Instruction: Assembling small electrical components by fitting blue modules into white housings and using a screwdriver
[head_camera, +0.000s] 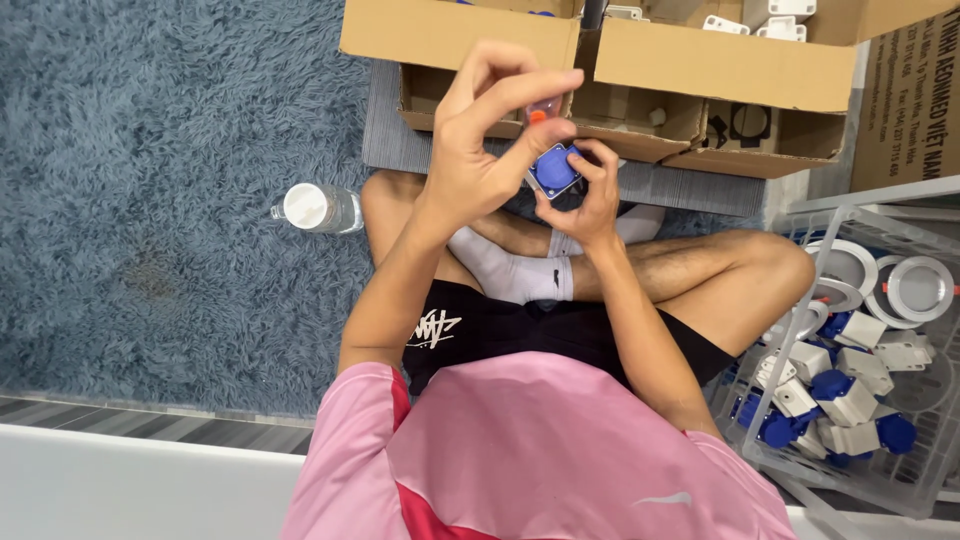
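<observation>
Above the crossed legs, right hand (585, 195) grips a blue socket (555, 168), left hand (480, 140) pinches an orange-tipped tool (541, 110) onto it; finished sockets (850, 400) fill the basket (760, 455), more in the box (720, 65)

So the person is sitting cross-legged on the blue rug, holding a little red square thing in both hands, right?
Not quite: the head view shows the little square part is blue, not red. Left hand and right hand both hold it, above the blue rug.
</observation>
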